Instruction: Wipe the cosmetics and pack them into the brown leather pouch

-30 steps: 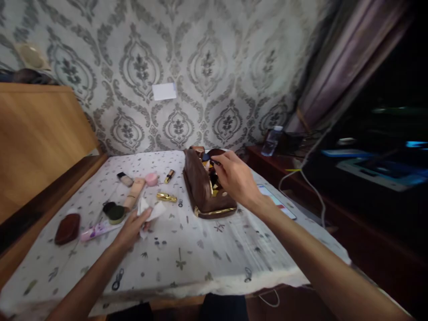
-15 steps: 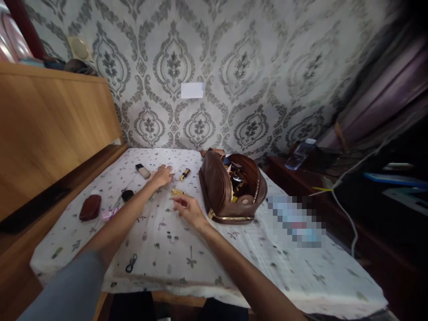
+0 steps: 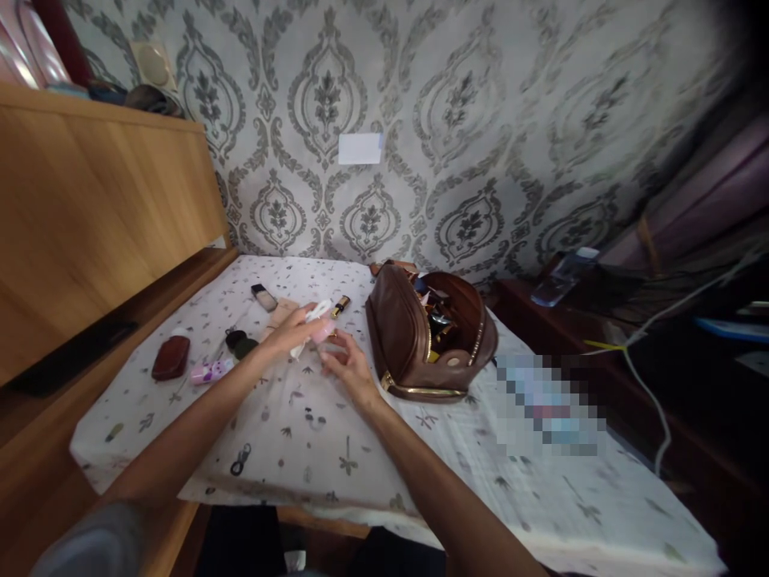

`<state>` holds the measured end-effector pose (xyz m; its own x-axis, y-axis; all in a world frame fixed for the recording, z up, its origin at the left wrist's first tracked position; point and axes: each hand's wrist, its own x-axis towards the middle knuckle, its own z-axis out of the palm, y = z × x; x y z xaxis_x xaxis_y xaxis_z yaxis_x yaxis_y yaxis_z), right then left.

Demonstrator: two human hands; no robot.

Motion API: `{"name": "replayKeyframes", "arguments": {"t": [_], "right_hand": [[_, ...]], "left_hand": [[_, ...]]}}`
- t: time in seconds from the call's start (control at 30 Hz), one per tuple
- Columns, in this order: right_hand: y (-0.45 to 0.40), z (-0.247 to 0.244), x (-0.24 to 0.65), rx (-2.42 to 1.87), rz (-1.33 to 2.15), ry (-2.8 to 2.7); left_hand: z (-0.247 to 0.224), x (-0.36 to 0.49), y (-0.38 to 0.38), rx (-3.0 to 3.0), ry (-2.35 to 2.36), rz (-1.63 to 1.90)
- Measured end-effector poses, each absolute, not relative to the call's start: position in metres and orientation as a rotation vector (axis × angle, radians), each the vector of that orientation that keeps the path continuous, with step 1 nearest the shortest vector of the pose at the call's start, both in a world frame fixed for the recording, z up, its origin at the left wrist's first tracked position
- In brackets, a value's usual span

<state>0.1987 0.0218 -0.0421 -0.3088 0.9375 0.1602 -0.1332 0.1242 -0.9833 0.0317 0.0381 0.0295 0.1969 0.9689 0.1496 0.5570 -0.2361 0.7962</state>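
Note:
My left hand (image 3: 294,330) is closed around a small white and pink thing (image 3: 323,311) above the cloth; its exact kind is unclear, and a white strip hangs below the fingers. Just to the right and nearer to me, my right hand (image 3: 352,367) has its thumb and fingers apart, close to the left fingertips, with nothing plainly held. A black and gold lipstick tube (image 3: 340,306) lies behind the hands. The brown cosmetic bag (image 3: 400,328) stands unzipped beside my right hand, with several small items inside.
Left of my hands lie a bottle with a black cap (image 3: 264,297), a dark round item (image 3: 236,340), a pink and purple tube (image 3: 211,371) and a reddish-brown case (image 3: 171,357). A clear plastic bottle (image 3: 561,279) lies at the right. A wooden cabinet (image 3: 114,192) borders the left.
My left hand has lifted the white and pink thing from the cloth and moved toward my right hand. The view has shifted slightly, and the gold tube by my right hand is now mostly hidden.

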Motion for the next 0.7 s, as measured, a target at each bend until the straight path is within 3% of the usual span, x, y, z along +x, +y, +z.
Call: {"name": "replayKeyframes", "arguments": {"t": [0.27, 0.47, 0.7], "right_hand": [[0.007, -0.035, 0.197, -1.001, 0.977, -1.712], [0.002, -0.031, 0.200, -1.152, 0.837, -1.773], [-0.007, -0.031, 0.198, -0.851, 0.841, -1.930]], "left_hand": [[0.001, 0.041, -0.018, 1.609, 1.226, 1.100], [-0.010, 0.046, -0.018, 1.993, 1.088, 1.169], [-0.007, 0.047, -0.020, 1.824, 1.322, 1.253]]}}
